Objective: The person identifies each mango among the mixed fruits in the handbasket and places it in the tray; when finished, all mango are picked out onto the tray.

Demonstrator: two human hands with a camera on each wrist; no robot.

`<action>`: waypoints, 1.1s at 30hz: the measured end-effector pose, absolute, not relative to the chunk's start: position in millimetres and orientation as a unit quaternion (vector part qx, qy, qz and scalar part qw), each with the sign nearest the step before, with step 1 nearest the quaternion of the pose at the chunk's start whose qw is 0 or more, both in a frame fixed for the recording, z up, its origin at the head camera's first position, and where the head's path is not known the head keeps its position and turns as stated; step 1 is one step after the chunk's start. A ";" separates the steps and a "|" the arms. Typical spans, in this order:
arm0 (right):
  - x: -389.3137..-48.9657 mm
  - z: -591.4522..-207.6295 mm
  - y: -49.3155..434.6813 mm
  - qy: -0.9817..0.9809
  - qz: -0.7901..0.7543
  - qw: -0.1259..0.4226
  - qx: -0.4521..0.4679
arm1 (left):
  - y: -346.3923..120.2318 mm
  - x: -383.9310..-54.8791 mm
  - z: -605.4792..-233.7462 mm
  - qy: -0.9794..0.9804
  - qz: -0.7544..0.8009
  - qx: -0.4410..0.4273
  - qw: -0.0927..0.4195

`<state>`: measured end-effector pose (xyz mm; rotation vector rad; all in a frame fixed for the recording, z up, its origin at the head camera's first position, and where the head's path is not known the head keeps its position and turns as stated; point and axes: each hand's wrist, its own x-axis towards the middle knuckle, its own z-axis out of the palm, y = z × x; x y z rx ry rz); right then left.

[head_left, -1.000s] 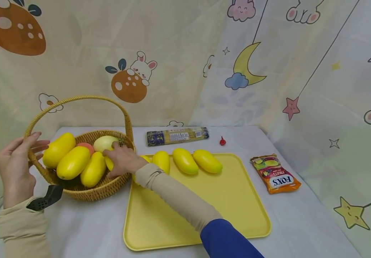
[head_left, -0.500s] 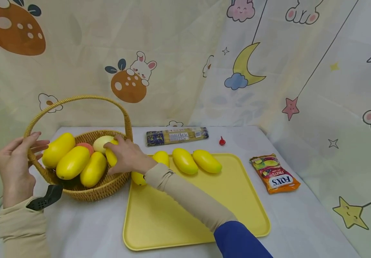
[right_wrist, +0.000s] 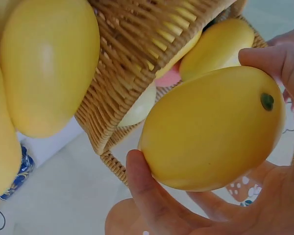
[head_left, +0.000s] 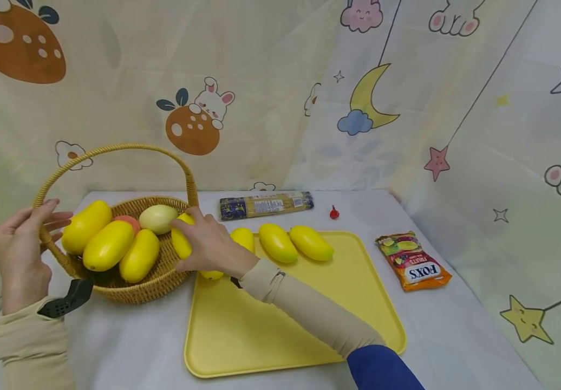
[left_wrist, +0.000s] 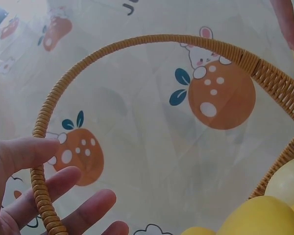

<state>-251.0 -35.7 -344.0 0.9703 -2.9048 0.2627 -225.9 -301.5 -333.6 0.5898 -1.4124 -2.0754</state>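
A wicker basket [head_left: 144, 295] with a tall arched handle [head_left: 115, 147] holds several yellow mangoes [head_left: 109, 246], a pale green oval fruit [head_left: 158, 219] and a pinkish-red fruit [head_left: 128, 221]. At its left side my left hand [head_left: 21, 246] loosely holds the handle, thumb on one side and fingers on the other, as the left wrist view shows. Over the basket's right rim, my right hand [head_left: 214, 244] grips another mango [right_wrist: 210, 127] between thumb and fingers; a small green stem spot shows on it. More mangoes [head_left: 278, 244] lie along the back of the yellow tray [head_left: 295, 352], partly hidden by the right hand.
Behind the tray lies a long packet [head_left: 267, 205] with a blue end. A small red item [head_left: 334, 213] is to its right. On the tray's right sits an orange Fox's fruits candy bag [head_left: 414, 261]. A patterned cloth [head_left: 271, 81] hangs behind the table.
My right hand has drawn back rightward from the basket's inside toward its rim, bringing the gripped mango along and uncovering the pale green fruit. The left hand stays at the handle.
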 end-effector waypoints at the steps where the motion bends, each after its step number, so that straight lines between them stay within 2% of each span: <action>1: -248.3 -344.3 -33.6 -0.945 0.088 0.033 0.314 | -301.9 -225.7 -333.0 -0.527 -0.772 0.221 0.278; 12: -221.7 -357.5 -11.8 -0.943 0.110 0.033 0.311 | -303.2 -225.7 -332.2 -0.529 -0.770 0.223 0.278; 24: -193.5 -375.5 8.1 -0.944 0.125 -0.002 0.304 | -302.7 -226.7 -333.1 -0.529 -0.770 0.229 0.274; 33: -174.3 -391.9 18.7 -0.946 0.111 0.002 0.304 | -302.2 -226.1 -333.4 -0.532 -0.768 0.224 0.279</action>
